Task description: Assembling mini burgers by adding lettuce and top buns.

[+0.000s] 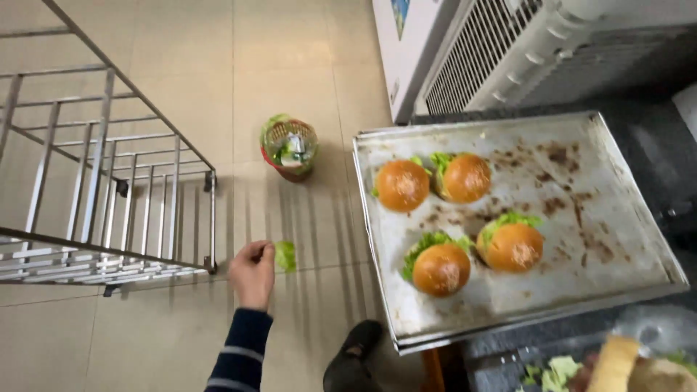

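Looks like the back kitchen of a small burger or snack shop, not a home. Centred on a large, stained metal baking tray carrying four assembled burgers with lettuce under glossy buns. Left of the tray, a tall bare-steel rack of the catering kind, standing on pale floor tiles. Between rack and tray, down on the floor, a small red wire bin stuffed with lettuce scraps and wrappers. Above the tray, a white chest-style appliance and a ribbed grille. Below the tray's right corner, a dark counter with loose lettuce and bread.
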